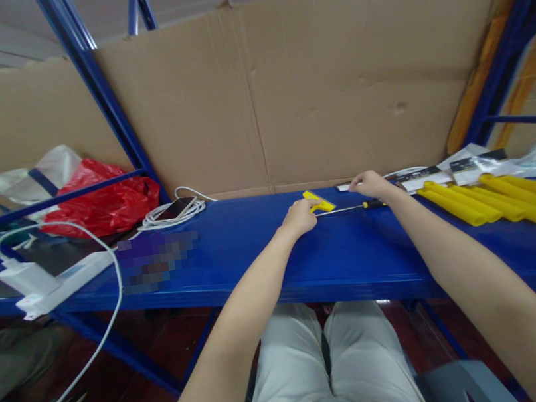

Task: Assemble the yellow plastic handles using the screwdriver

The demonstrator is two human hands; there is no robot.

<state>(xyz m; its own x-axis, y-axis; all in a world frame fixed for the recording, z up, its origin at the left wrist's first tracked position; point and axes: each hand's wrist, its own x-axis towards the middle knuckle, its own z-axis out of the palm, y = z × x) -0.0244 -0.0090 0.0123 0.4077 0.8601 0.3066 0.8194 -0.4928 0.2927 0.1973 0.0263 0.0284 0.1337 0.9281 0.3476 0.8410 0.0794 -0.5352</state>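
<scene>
My left hand (299, 218) is closed around a yellow T-shaped plastic piece (321, 202), whose wide head sticks out past the fingers. Just right of that hand, a screwdriver (373, 203) lies on the blue tabletop, its thin metal shaft pointing left and its dark handle partly under my right wrist. My right hand (367, 185) hovers over the table's back part with its fingers bent together; anything between them is too small to make out. Beside its fingertips is a small black-and-white item (344, 187).
Several yellow tubes (499, 196) lie at the right, with black-and-white packets (477, 164) behind them. At left are a white power strip (66, 281), a coiled white cable (174, 213) and a red plastic bag (101, 196). A cardboard panel (331, 84) closes off the back.
</scene>
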